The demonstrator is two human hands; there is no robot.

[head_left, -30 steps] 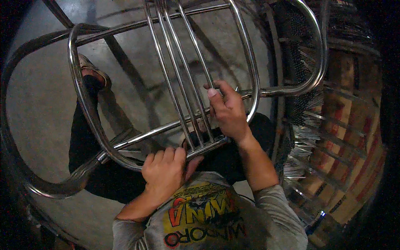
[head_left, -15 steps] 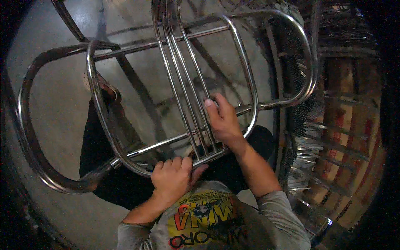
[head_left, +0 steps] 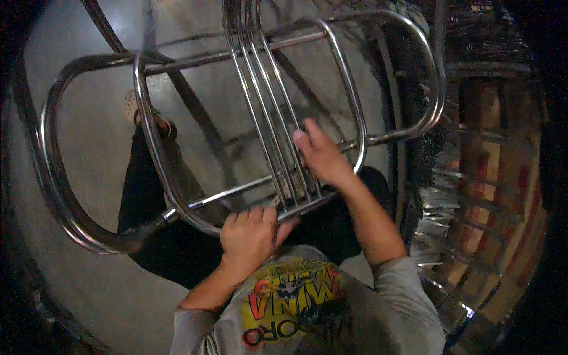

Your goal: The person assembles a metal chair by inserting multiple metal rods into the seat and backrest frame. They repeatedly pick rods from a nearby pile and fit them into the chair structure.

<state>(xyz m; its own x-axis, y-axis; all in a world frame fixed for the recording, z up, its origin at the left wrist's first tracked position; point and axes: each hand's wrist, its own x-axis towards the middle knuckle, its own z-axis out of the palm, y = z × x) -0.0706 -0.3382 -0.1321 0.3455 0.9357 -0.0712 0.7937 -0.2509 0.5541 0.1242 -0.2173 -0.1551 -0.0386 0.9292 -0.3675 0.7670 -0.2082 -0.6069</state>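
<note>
A shiny tubular metal chair frame (head_left: 155, 145) lies across my lap, with rounded loops at both sides. Several slim parallel rods (head_left: 254, 109) run down its middle to the near tube. My left hand (head_left: 248, 236) is closed around that near tube, just left of the rod ends, its thumb along the near side. Higher up, my right hand (head_left: 322, 158) rests at the rightmost rod, thumb and forefinger against it and the other fingers curled, partly hidden.
On the right stand stacked metal tubes (head_left: 429, 213) and a brown panel or carton (head_left: 485, 201) behind bars. Grey concrete floor (head_left: 100, 142) shows through the frame. My legs and one clog-like shoe (head_left: 131, 107) are beneath it.
The frame's near edge has risen slightly in view and its left loop has shifted right. Both hands have moved slightly right along with it, keeping about the same places on the frame.
</note>
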